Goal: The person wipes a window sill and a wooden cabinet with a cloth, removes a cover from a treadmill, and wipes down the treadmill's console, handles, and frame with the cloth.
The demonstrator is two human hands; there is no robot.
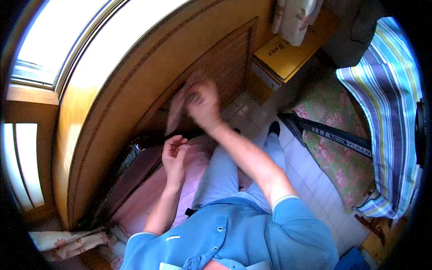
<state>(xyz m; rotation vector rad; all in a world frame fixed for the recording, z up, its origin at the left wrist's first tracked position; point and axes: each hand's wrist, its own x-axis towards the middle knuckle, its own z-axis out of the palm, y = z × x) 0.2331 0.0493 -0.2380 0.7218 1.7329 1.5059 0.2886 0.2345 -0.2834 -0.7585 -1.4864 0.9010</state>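
Note:
My right hand (pixel 206 102) is raised in front of the wooden panel and smeared by motion. Its fingers are closed on a thin, pinkish-brown cloth-like piece (pixel 177 111), which hangs down to the left; blur hides its exact kind. Lower and closer to me is my left hand (pixel 174 153), its fingers loosely bent and the thumb apart, with nothing seen in it. A pink cover (pixel 153 191) spreads beneath my left forearm and beside my legs.
A curved wooden panel (pixel 148 85) with a slatted section borders the left, near a bright window (pixel 58 40). At the right are a yellow box (pixel 288 56), a floral cushion (pixel 333 168) with a black lettered strap (pixel 339 137), and striped cloth (pixel 396 99). White tiles (pixel 306 180) cover the floor.

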